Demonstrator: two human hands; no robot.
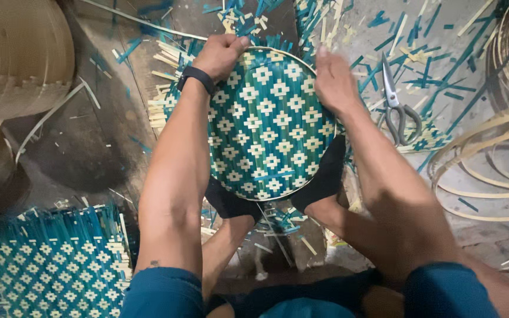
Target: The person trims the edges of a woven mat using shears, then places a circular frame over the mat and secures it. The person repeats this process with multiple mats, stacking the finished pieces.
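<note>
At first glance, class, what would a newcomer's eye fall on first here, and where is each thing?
First, the round woven tray in teal and cream diamonds at centre, braced by both feet, with the left hand gripping its top rim and the right hand pressing its right edge. Next, the scissors lie on the floor to the right among teal strips, and a flat woven mat lies at lower left.

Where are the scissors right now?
In the head view, the scissors lie on the floor among teal strips, just right of the right hand and the woven tray.
</note>
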